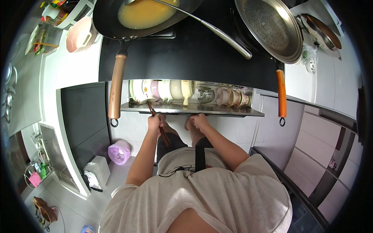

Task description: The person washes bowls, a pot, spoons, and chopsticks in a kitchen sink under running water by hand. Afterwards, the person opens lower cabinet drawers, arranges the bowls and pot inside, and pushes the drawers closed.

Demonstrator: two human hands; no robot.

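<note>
My left hand [155, 123] is closed around a pair of brown chopsticks [164, 136], whose far ends reach over the front of a pulled-out drawer [215, 110]. Against the black handle strip along that drawer front, my right hand [200, 120] has its fingers curled. Inside the drawer stand several white, cream and lilac bowls [176, 88] in a row at the left. A clear glass mug [207, 96] lies beside them. Farther right are several patterned cups [233, 97] on their sides.
Above the drawer, a wok [106, 24] with yellowish liquid [145, 17] and a metal ladle [224, 35] sits on the black cooktop [186, 58]. Its wooden handle [117, 84] overhangs the edge. A perforated steamer [268, 29] and an orange-brown handle [281, 93] are at right. A lined bin [119, 153] stands low left.
</note>
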